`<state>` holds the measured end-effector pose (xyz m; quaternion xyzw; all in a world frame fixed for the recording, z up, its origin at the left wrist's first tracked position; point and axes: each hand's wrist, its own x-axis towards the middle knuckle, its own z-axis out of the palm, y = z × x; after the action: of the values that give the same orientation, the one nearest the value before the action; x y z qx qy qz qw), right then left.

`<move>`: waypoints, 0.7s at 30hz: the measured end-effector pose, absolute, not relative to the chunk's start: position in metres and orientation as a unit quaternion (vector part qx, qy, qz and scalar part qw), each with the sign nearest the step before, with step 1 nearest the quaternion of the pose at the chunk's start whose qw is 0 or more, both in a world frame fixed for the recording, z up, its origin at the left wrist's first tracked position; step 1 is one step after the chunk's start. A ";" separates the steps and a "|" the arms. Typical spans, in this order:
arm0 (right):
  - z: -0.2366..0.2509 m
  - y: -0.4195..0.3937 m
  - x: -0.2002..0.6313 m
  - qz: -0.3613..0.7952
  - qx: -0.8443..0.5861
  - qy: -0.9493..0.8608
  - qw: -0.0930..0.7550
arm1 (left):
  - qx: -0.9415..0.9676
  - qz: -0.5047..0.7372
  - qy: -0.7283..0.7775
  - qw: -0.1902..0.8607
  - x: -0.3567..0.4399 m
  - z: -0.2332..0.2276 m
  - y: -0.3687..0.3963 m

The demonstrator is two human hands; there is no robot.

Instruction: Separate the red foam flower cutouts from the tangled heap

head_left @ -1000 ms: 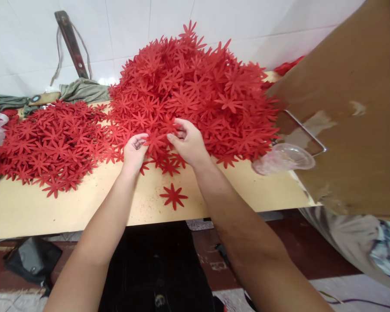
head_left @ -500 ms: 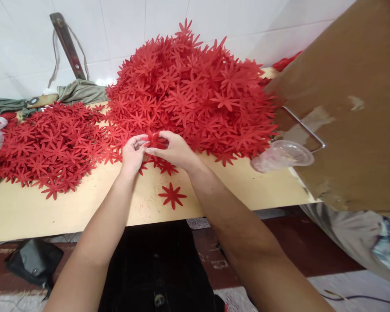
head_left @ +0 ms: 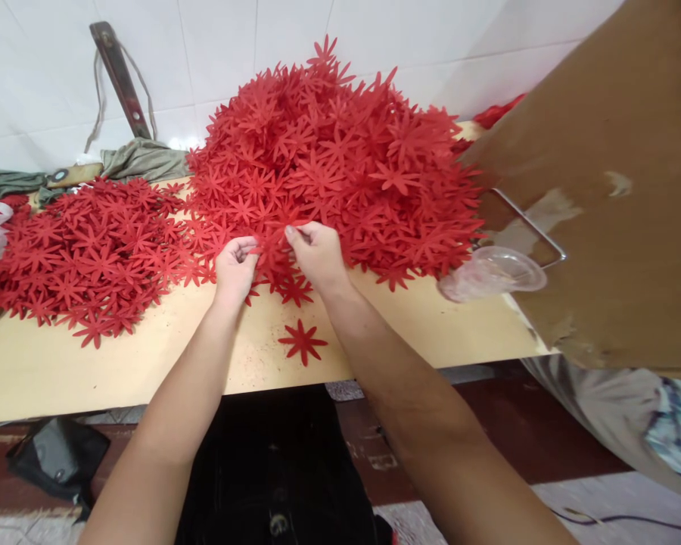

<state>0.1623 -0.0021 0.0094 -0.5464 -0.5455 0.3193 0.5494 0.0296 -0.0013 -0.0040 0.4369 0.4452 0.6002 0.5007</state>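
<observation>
My left hand [head_left: 237, 269] is closed, its fingertips pinching the edge of a red flower cut-out with long narrow petals. To its right my right hand [head_left: 322, 256] pinches a red petal between thumb and fingers. Whether both hands grip the same flower or two is hard to tell, since red blends into red behind them. Just beyond the hands rises a big pile of red flower cut-outs [head_left: 340, 159]. A single red flower [head_left: 303, 342] lies flat on the board nearer to me.
A lower heap of red flowers [head_left: 85, 257] covers the left of the pale board [head_left: 164, 356]. On the right are a clear plastic cup [head_left: 502, 269] lying on its side and a tall brown board [head_left: 601, 189]. Cloth [head_left: 144, 159] lies by the tiled wall.
My right hand has moved slightly right, away from my left, and its fingers have closed into a pinch on a petal. My left hand stays nearly in place.
</observation>
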 end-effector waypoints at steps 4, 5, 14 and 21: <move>0.007 0.009 0.179 0.323 -0.555 -0.516 0.567 | 0.427 0.618 0.454 0.479 0.024 -0.006 0.002; 0.008 0.007 0.184 0.310 -0.558 -0.535 0.553 | 0.433 0.618 0.455 0.473 0.024 -0.007 0.002; 0.002 -0.084 0.201 0.115 -0.520 -0.834 0.146 | 0.605 0.563 0.512 0.236 0.025 -0.010 -0.014; -0.021 -0.063 0.163 0.053 -0.548 -0.832 0.064 | 0.610 0.565 0.537 0.142 0.014 -0.004 -0.019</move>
<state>0.1628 -0.0629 -0.0206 -0.5479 -0.8323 0.0533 0.0643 0.0143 -0.0189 -0.0036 0.6100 0.5374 0.5646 0.1422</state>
